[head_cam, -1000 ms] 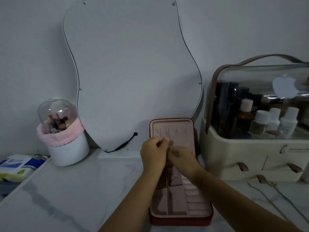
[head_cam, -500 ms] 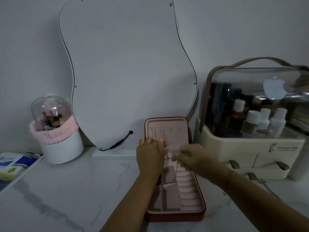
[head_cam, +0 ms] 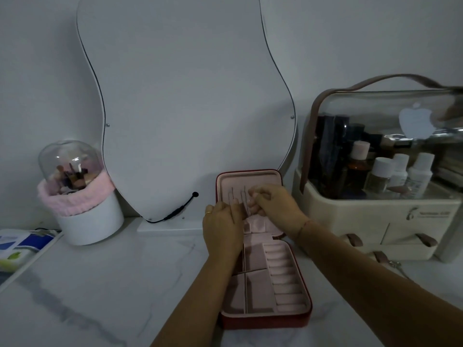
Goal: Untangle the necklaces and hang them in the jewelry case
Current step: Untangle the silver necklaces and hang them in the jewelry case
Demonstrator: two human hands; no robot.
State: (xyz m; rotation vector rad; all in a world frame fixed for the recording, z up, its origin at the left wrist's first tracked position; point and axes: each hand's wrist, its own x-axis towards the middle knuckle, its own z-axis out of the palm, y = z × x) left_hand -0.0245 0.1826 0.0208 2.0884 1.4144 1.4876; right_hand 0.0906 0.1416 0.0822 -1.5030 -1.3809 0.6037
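Note:
The jewelry case (head_cam: 288, 306), red outside and pink inside, lies open on the marble table with its lid (head_cam: 250, 177) standing upright. Thin necklace chains (head_cam: 232, 196) hang down inside the lid. My left hand (head_cam: 221, 226) rests against the lower part of the lid, fingers fairly straight, a ring on one finger. My right hand (head_cam: 274, 205) is higher, at the lid's right side, its fingertips curled and pinching a fine chain (head_cam: 246, 205) that runs down between the two hands. Another chain (head_cam: 395, 265) lies on the table at the right.
A wavy mirror (head_cam: 185, 96) leans on the wall behind the case, its black cable (head_cam: 180, 209) at the foot. A cosmetics organizer (head_cam: 375, 221) with bottles stands right. A domed brush holder (head_cam: 75, 196) and a wipes pack (head_cam: 17, 249) sit left.
My right hand has risen from the case's hinge area up to the lid's hooks with the chain. My left hand stayed low on the lid. The camera shifted slightly.

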